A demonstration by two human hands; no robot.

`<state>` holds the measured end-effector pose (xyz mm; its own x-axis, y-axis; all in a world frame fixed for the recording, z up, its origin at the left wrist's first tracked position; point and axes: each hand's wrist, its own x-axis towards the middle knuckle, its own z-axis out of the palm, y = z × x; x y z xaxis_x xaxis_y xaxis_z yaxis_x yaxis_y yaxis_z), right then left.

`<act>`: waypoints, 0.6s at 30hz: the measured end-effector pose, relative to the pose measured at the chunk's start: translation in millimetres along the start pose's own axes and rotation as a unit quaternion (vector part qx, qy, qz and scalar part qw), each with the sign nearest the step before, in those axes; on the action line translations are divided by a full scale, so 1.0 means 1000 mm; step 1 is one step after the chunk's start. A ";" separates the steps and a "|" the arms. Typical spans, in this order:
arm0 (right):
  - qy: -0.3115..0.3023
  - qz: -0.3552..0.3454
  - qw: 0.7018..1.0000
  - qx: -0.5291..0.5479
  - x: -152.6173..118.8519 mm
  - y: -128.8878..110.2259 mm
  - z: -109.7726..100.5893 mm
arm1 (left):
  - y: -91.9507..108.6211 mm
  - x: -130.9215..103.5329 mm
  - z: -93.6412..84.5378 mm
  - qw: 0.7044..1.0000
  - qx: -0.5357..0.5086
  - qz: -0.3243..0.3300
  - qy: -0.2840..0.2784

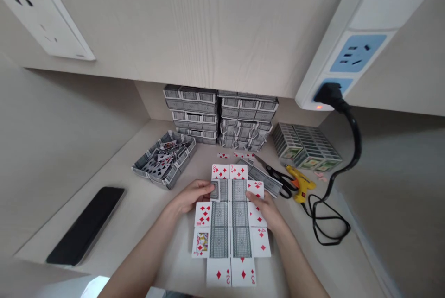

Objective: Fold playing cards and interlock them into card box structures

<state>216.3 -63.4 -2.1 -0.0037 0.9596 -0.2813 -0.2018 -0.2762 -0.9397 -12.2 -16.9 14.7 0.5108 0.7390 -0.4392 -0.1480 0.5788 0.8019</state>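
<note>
Several playing cards are joined into a flat panel [219,237], grey patterned backs in the middle and diamond faces around the edges. My left hand [194,194] pinches a small folded playing card [215,191] at the panel's upper left, back side up. On the opposite side, my right hand [263,205] grips the panel's right edge, its thumb on top and its other fingers largely hidden. Just behind that hand lies a strip of joined card backs [266,180], partly under the panel. Black-handled scissors [278,176] rest against the strip.
Stacked card boxes [194,103] stand against the back wall. An open card box [167,159] holds loose cards. Packaged decks [306,145], a yellow glue gun [301,184] and its black cable [330,242] are right; a phone [86,224] lies left. A power strip [347,52] hangs overhead.
</note>
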 end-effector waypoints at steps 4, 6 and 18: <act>-0.021 -0.010 1.000 -0.003 0.001 0.001 -0.001 | -0.001 0.003 0.000 0.999 -0.012 0.017 0.031; -0.020 -0.019 0.999 -0.027 0.002 0.002 -0.001 | -0.006 0.009 0.002 0.997 0.002 0.036 0.061; -0.033 -0.056 0.994 -0.083 0.012 0.009 -0.007 | -0.023 0.023 0.003 0.952 0.203 0.157 0.166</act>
<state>220.8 -54.8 -15.2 -0.0561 0.9848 -0.1646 -0.0394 -0.1669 -0.9852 5.1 -14.5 -13.2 0.1887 0.9609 -0.2026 0.1243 0.1813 0.9755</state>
